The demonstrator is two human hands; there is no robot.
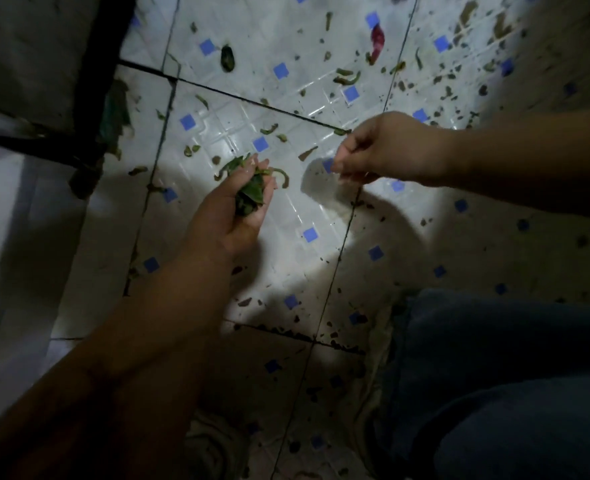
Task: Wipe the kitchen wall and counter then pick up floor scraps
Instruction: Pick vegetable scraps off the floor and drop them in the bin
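My left hand [232, 209] is palm up over the white tiled floor [307, 209], its fingers cupped round a bunch of green vegetable scraps [250, 188]. My right hand [383, 150] hovers to the right of it, fingers curled with the tips pinched together; whether a scrap sits between them is too blurred to tell. Several green scraps lie scattered on the floor, among them a curled strip [283, 175] beside my left fingers, a piece [269, 129] farther off and a strip [308, 152] between the hands. A red chilli piece [377, 41] lies at the far right.
A dark cabinet base with a black frame [89, 98] stands at the left. My knee in dark blue cloth [494, 375] fills the lower right. Small dark crumbs dot the tiles, thick along the grout line [286, 330]. A green pepper piece [227, 58] lies far up.
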